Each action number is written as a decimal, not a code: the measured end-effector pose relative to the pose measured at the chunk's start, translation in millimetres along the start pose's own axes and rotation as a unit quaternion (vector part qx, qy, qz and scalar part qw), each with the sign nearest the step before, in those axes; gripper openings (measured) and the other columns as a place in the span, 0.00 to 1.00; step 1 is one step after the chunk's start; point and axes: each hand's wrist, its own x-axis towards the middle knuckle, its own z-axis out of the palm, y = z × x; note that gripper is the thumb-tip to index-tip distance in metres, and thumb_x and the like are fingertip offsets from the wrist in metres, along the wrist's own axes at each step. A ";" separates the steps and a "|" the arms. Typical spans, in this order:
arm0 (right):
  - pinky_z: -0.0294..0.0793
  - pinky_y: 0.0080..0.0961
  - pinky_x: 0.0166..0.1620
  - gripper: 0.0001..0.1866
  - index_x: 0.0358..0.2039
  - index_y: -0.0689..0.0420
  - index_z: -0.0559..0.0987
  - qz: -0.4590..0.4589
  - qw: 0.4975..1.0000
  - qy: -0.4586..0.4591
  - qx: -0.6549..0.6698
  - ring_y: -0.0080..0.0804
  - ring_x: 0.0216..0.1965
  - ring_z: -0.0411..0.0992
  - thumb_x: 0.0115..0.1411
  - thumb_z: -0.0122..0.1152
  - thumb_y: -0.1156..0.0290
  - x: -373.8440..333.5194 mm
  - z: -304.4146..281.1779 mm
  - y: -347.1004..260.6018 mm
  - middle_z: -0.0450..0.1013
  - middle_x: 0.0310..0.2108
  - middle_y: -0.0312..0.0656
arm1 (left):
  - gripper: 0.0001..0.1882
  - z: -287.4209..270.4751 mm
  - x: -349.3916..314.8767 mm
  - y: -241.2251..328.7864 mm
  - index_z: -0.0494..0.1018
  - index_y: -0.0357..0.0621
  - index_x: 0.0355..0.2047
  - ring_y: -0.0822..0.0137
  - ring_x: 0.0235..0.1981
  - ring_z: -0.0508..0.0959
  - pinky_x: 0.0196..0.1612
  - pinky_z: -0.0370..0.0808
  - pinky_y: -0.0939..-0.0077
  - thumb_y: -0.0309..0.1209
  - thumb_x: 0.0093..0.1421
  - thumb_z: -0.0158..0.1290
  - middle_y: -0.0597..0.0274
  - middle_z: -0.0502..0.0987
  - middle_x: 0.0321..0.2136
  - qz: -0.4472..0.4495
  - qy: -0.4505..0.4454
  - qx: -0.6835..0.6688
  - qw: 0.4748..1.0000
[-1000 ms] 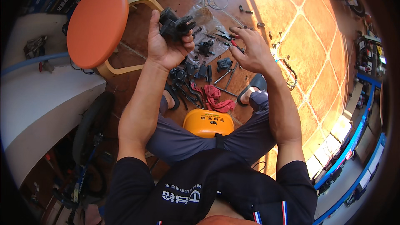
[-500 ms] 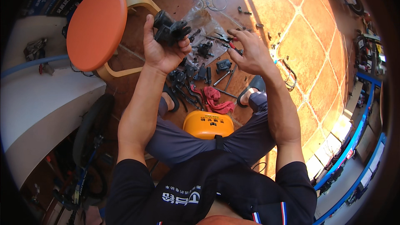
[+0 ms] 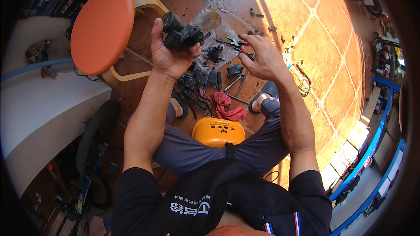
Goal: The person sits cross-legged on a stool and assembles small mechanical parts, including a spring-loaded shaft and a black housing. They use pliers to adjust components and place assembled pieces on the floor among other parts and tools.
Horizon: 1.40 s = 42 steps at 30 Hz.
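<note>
Raised in front of me at the left, my left hand (image 3: 168,59) grips a black mechanical part (image 3: 178,34) with a round end and a lobed end. Its thumb stands up along one side, and the fingers behind are partly hidden. To the right, my right hand (image 3: 266,59) holds pliers (image 3: 242,48) with red handles, their jaws pointing left toward the black part but apart from it. Beneath the hands, several small black parts (image 3: 214,52) lie on and around a clear plastic bag (image 3: 227,32) on the floor.
An orange round stool (image 3: 103,30) stands at the left. Between my legs is a yellow seat (image 3: 218,131), with a red cloth (image 3: 227,107) and a metal tool (image 3: 232,83) beyond it. Blue-edged shelving (image 3: 372,148) runs along the right; a bicycle tyre (image 3: 94,131) is at lower left.
The black part has turned slightly in my left hand, its lobed end shifting a little to the right. My right hand and the pliers have dropped very slightly.
</note>
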 end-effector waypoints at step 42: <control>0.72 0.44 0.54 0.26 0.56 0.55 0.75 -0.002 0.999 -0.025 -0.023 0.54 0.50 0.72 0.60 0.58 0.57 -1.3 -0.5 -3.0 0.76 0.46 0.52 | 0.43 -5.6 4.2 1.5 0.75 0.36 0.43 0.65 0.29 0.65 0.33 0.63 0.72 0.70 0.54 0.53 0.59 0.70 0.29 0.023 0.011 -0.073 0.997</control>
